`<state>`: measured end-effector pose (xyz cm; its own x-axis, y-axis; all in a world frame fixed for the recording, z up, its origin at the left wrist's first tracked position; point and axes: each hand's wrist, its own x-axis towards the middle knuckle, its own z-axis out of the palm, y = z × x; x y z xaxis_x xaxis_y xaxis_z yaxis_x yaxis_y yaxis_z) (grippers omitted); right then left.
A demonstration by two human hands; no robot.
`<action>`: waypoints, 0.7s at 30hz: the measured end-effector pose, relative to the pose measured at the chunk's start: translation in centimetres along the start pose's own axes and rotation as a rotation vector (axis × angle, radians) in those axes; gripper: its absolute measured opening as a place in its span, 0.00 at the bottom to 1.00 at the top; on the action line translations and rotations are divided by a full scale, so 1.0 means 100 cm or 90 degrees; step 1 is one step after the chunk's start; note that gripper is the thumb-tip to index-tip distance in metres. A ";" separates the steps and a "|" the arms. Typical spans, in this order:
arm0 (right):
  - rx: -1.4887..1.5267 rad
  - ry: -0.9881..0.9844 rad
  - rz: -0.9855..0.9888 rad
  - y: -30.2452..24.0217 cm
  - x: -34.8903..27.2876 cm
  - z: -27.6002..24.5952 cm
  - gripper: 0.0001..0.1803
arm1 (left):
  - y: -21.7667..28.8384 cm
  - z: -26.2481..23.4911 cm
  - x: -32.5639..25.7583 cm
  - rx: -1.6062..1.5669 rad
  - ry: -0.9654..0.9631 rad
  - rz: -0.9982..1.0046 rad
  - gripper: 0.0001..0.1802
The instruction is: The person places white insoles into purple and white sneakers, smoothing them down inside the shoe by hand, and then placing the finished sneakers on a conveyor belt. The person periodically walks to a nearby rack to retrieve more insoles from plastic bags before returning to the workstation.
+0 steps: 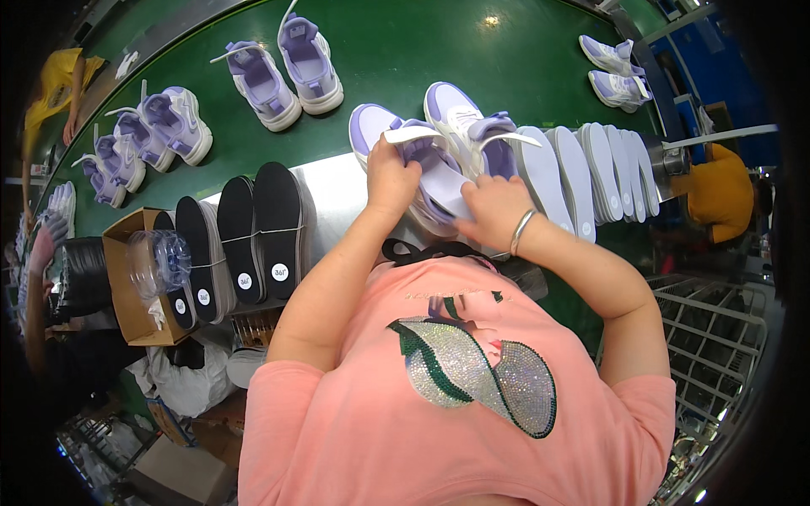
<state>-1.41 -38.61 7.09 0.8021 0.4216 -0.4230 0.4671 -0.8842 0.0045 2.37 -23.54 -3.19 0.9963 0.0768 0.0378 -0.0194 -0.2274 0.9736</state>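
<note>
Two purple-and-white sneakers stand in front of me: a left sneaker [368, 123] under my hands and a right sneaker [452, 108] beside it. My left hand [393, 181] is closed, pinching the raised white tongue [413, 133] of the left sneaker. A white insole [445, 183] lies partly inside that shoe's opening, its rear end sticking out toward me. Closed on this end is my right hand [499, 207], with a metal bangle on the wrist. The front of the insole is hidden in the shoe.
White insoles [540, 173] stand in a row at the right; bundled black insoles [278, 223] are at the left. Beyond these are a cardboard box [126, 295] and more sneakers [261, 84] on the green conveyor belt [405, 42]. A wire rack [700, 337] stands at right. Other people work at both sides.
</note>
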 end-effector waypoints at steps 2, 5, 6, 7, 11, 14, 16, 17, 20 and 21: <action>0.011 0.031 -0.032 0.003 0.007 0.000 0.11 | 0.000 0.002 0.002 0.012 0.025 0.012 0.19; -0.031 0.084 -0.102 -0.007 0.022 0.009 0.06 | 0.000 0.002 0.002 -0.003 0.017 0.011 0.20; -0.035 0.086 -0.118 -0.008 0.030 0.018 0.06 | 0.003 0.002 0.001 -0.002 0.012 0.013 0.20; -0.040 0.088 -0.133 -0.007 0.042 0.034 0.06 | 0.001 0.004 0.000 -0.018 -0.002 0.027 0.21; -0.021 0.063 -0.162 -0.006 0.057 0.043 0.08 | -0.003 0.004 -0.002 -0.064 -0.031 0.031 0.25; 0.020 -0.143 -0.078 -0.010 0.068 0.028 0.10 | -0.007 0.003 -0.003 -0.065 -0.055 0.001 0.28; 0.053 -0.149 -0.074 -0.008 0.077 0.037 0.11 | -0.006 0.005 -0.002 -0.073 -0.065 -0.012 0.29; 0.072 -0.152 -0.071 -0.008 0.082 0.046 0.12 | -0.004 0.006 -0.001 -0.080 -0.069 -0.017 0.29; -0.047 -0.348 -0.204 -0.002 0.105 0.061 0.13 | -0.010 0.010 -0.001 -0.086 -0.078 -0.027 0.28; -0.067 -0.389 -0.232 0.000 0.107 0.061 0.13 | -0.013 0.011 0.000 -0.086 -0.079 -0.028 0.27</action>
<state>4.83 -35.31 -2.99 0.2505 0.4715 -0.8455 0.7234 -0.6716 -0.1602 2.48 -24.27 -4.69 0.9989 -0.0381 -0.0258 0.0222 -0.0927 0.9954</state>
